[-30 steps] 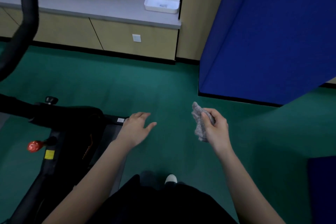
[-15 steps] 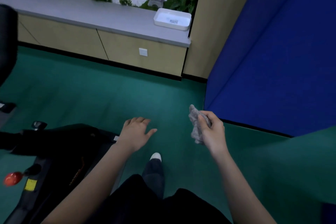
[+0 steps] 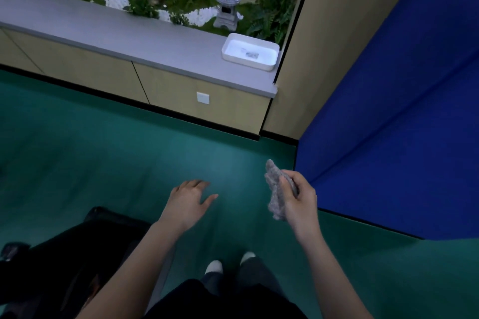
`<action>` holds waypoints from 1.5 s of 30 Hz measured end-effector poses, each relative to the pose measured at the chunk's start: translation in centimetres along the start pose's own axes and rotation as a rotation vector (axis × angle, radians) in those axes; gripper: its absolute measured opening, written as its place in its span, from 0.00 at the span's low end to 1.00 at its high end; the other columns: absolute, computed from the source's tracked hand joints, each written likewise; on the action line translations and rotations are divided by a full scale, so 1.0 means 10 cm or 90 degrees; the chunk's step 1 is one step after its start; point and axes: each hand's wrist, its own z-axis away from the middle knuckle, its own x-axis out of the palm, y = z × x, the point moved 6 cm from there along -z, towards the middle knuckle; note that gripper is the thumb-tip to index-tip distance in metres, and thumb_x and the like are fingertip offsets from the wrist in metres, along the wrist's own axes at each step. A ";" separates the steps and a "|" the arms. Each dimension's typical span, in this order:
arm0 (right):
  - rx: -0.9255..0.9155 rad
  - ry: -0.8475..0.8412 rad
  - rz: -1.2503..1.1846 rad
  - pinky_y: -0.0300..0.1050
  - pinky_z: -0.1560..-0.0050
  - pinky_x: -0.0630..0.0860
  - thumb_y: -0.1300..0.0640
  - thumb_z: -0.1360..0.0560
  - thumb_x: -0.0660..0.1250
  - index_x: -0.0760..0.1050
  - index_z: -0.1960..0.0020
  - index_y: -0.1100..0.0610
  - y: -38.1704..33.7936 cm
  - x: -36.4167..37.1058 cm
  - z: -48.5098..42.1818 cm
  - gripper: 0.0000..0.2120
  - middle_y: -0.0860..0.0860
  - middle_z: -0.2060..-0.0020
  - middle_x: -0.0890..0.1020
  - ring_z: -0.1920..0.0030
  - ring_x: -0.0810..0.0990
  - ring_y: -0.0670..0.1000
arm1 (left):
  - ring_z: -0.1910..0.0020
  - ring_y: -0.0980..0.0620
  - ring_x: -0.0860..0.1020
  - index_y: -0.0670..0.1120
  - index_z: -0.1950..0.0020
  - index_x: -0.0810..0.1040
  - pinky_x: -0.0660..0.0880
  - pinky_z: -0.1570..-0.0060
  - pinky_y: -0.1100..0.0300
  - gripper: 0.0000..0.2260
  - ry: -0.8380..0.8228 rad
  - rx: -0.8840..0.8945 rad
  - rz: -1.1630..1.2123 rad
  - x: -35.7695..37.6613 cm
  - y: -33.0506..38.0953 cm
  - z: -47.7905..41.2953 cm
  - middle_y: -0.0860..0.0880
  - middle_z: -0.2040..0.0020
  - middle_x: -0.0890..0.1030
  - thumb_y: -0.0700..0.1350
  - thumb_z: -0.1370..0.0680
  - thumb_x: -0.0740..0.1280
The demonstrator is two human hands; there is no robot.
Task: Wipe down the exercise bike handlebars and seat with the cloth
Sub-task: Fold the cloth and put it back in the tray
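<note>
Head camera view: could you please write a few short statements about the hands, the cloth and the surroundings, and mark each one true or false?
1. The right hand grips the grey cloth. True.
2. The left hand holds a spray bottle. False: it holds nothing, and its fingers are relaxed above the green floor.
3. The grey cloth is pressed against the exercise bike. False: the cloth is held in the air over the green floor, well apart from the exercise bike, of which only a dark part shows at the lower left.
4. A white tray sits on the grey counter. True.
</note>
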 end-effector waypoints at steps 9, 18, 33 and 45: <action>-0.019 -0.009 -0.009 0.41 0.52 0.73 0.62 0.21 0.61 0.79 0.48 0.59 -0.11 -0.01 -1.32 0.07 0.47 0.56 0.81 0.56 0.78 0.43 | 0.30 0.50 0.66 0.50 0.28 0.67 0.61 0.33 0.57 0.23 0.014 -0.086 0.029 -0.31 0.01 -0.97 0.51 0.28 0.69 0.59 0.20 0.57; -0.016 -0.048 -0.024 0.51 0.48 0.76 0.61 0.20 0.61 0.79 0.48 0.56 -0.23 0.00 -2.63 0.08 0.48 0.55 0.82 0.53 0.79 0.47 | 0.31 0.49 0.67 0.48 0.28 0.68 0.62 0.34 0.56 0.23 0.074 -0.088 0.062 -0.89 0.41 -2.06 0.49 0.30 0.70 0.58 0.20 0.58; -0.048 -0.044 -0.002 0.42 0.55 0.75 0.62 0.20 0.61 0.79 0.50 0.58 -0.70 0.98 -4.25 0.07 0.51 0.57 0.82 0.55 0.79 0.49 | 0.32 0.49 0.69 0.47 0.29 0.70 0.64 0.34 0.57 0.22 0.077 -0.085 0.104 -1.68 -0.25 -3.63 0.49 0.30 0.71 0.56 0.20 0.59; -0.072 0.067 0.018 0.25 0.61 0.70 0.64 0.19 0.58 0.74 0.53 0.56 -1.28 1.85 -5.39 0.08 0.46 0.59 0.78 0.60 0.75 0.33 | 0.36 0.49 0.73 0.46 0.32 0.73 0.68 0.37 0.57 0.19 0.061 0.013 0.181 -2.64 -0.72 -5.20 0.48 0.35 0.76 0.53 0.20 0.61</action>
